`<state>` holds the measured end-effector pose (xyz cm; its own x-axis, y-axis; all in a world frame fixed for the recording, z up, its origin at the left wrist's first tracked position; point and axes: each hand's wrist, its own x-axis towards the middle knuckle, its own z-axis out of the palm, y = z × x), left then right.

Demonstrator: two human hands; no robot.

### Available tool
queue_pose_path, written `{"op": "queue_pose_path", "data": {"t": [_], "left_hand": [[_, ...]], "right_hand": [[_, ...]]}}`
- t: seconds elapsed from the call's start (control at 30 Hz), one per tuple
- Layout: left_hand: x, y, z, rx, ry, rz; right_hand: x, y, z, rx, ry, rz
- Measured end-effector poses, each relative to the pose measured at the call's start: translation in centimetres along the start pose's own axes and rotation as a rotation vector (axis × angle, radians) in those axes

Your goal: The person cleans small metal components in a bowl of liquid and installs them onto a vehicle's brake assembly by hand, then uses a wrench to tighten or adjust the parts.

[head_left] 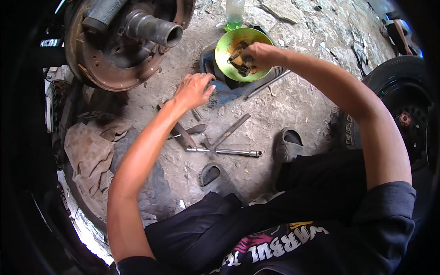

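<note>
My right hand (259, 56) reaches into a yellow-green bowl (224, 46) holding several dark, greasy metal parts (243, 68) and orange residue. Its fingers are pinched on something I cannot make out. My left hand (195, 89) hangs lower left of the bowl, beside a dark blue object (227, 94) under it, with fingers loosely bent and apart, apparently empty. Below that hand lie hammer-like tools (231, 129), a dark handled tool (196, 129) and a chrome bar (233, 152). A metal rod (266, 85) rests right of the bowl.
A rusty wheel hub assembly (96, 59) fills the upper left. A wheel (385, 73) is at the right, cloths (89, 156) at lower left. A bottle (233, 11) stands behind the bowl. My sandalled feet (288, 144) are below. Another person (396, 34) is at upper right.
</note>
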<state>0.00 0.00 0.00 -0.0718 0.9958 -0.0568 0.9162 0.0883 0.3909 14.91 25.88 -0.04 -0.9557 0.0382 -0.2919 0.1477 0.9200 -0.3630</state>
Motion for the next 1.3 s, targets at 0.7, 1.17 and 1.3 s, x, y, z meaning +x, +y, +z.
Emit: {"op": "queue_pose_path", "data": {"t": [0.7,1.17,1.3], "left_hand": [[0.4,-0.4,-0.1,-0.006,0.118,0.102],[2.1,3.0,-1.2,-0.118,0.109,0.107],[0.7,3.7,-3.9,-0.075,0.198,0.125]], "right_hand": [[1.8,3.5,-5.2,-0.257,0.084,-0.092],[0.2,0.9,1.3,-0.397,-0.114,0.083],[-0.3,2.1,-3.1,0.223,0.019,0.021]]}}
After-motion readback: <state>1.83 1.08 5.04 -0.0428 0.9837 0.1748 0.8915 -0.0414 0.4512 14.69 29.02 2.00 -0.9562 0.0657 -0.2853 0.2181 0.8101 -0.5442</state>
